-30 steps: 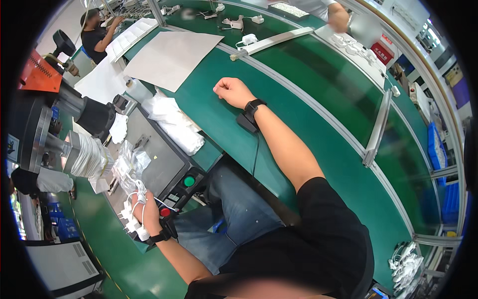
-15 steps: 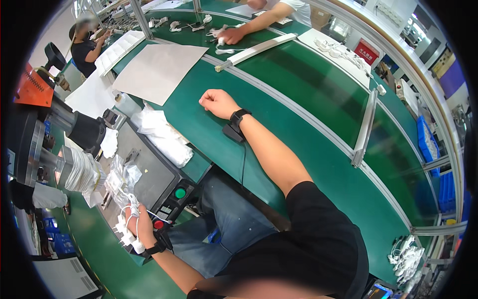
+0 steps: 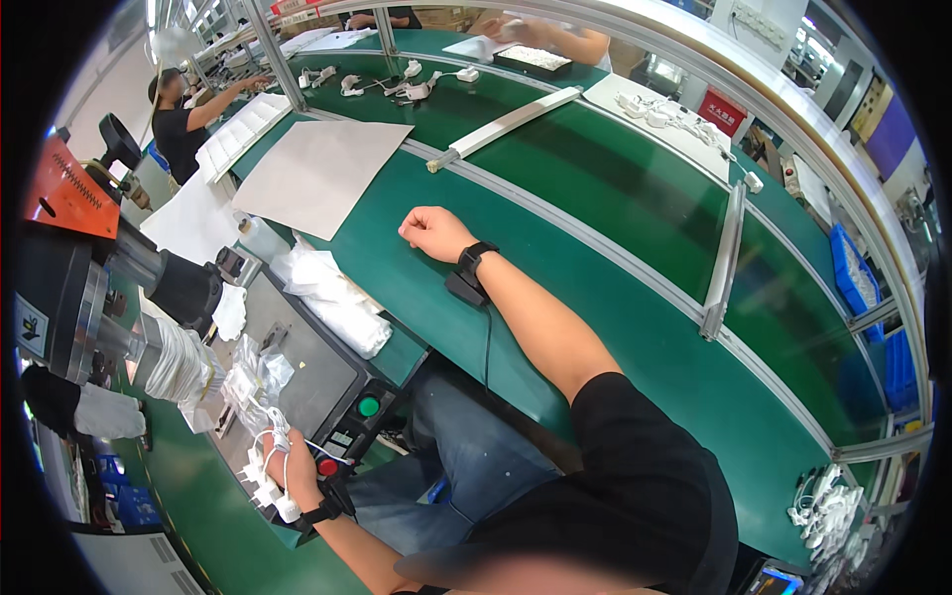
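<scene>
The left hand [image 3: 297,476] is gripping white chargers [image 3: 268,486] by the machine [image 3: 307,382]; the right hand [image 3: 431,230] is lying fisted, holding nothing visible, on the green surface [image 3: 595,297].

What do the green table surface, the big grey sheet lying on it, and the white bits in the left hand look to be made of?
The green surface looks like matte rubbery belt or mat, with only soft glare. The grey sheet seems to be cardboard or stiff paper: flat and dull. The white pieces in the left hand look like smooth moulded plastic with thin cords, though they are too small to be sure.
</scene>
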